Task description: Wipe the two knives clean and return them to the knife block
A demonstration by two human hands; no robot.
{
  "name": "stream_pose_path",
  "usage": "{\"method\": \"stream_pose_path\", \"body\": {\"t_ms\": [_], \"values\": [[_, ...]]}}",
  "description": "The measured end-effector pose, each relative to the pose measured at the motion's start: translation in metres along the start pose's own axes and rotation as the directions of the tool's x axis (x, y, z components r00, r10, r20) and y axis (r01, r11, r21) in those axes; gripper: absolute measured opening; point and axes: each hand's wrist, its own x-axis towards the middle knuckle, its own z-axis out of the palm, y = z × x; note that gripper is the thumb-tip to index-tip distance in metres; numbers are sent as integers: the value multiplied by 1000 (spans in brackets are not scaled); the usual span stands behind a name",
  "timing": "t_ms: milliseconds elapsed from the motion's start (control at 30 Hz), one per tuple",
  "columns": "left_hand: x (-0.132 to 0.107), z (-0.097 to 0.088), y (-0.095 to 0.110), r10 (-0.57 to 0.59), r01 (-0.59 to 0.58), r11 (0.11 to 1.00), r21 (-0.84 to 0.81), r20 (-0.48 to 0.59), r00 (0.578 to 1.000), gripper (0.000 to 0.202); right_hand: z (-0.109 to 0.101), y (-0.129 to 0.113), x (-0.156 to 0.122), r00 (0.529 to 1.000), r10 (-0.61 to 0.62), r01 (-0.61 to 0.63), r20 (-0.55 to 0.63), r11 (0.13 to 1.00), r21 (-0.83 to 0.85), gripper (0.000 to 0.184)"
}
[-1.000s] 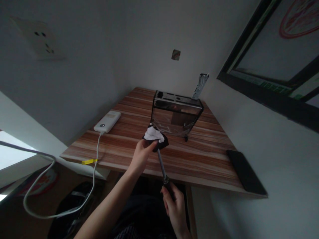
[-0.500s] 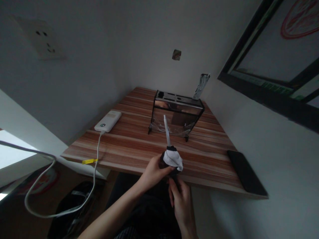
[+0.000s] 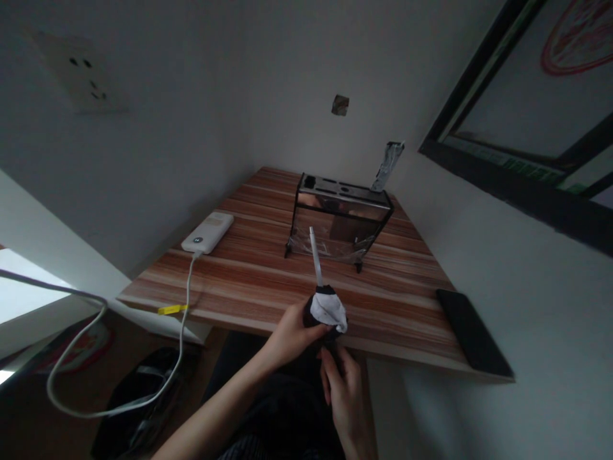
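Observation:
My left hand is wrapped round a small black and white fabric bundle, its thumb pressed across the front. A thin silver rod sticks up out of the bundle's top, leaning slightly left. Just below, my right hand is closed, with thumb and fingers pinched together at the bundle's dark lower end. What lies between those fingertips is dark and hard to make out. Both hands are at the front edge of the wood-grain table.
Behind the rod stands a shiny knife block with a plastic-wrapped handle. A white power bank lies at left, its cable looping off the edge past a yellow tag. A black phone-like slab lies at right.
The bundle and rod have shifted slightly left and down, the rod tilting a little more to the left. Both hands moved slightly with them and keep their hold.

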Motion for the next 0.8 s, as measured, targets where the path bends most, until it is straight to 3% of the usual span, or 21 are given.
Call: {"method": "stream_pose_path", "body": {"t_ms": [200,433,800], "values": [[2,-4,9,-47,38,995,-88,-104,993,30,-2,2,0,1000,23,-23,18,1000,4,51],[14,-23,22,10,-52,988,-146,-277,961,31,2,7,0,998,-55,55,-15,998,-8,50],[38,-51,35,133,-250,943,-220,-441,888,38,-11,14,-9,999,-14,17,47,998,-62,49]]}}
